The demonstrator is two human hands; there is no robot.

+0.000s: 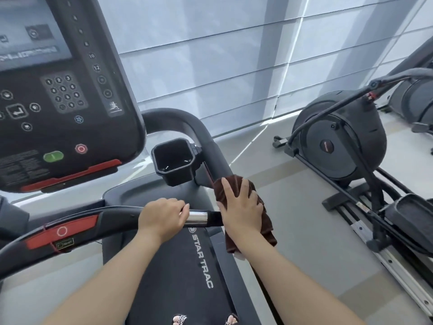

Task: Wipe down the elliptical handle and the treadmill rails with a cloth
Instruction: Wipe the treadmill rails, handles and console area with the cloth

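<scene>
Head view, looking down from on the treadmill belt (185, 273): right hand (241, 207) spread flat over a dark brown cloth (264, 221), pressing it around the right side rail (210, 146) just below the black cup holder (174, 160), the cloth's loose end hanging off the outer side. Left hand (164, 219) curled shut around the front crossbar (112, 215), beside its silver sensor band (198, 216) and close to the right hand without touching it, seemingly for balance. Console (58, 90) up at left, red stop panel (62, 232) on the crossbar. Elliptical (339, 134) well apart at right, across a strip of floor, its long curved handle (398, 76) reaching toward the upper right edge. Step in hand, by the look of it: wiping the treadmill's right rail. No telling from here whether the elliptical handle or the left rail, out of view, is done. Next move likely calls for firm pressure and a slide of the cloth along the rail, up over the bend or back toward the body, keeping the fabric wrapped around so the hanging tail clears the cup holder bracket.
</scene>
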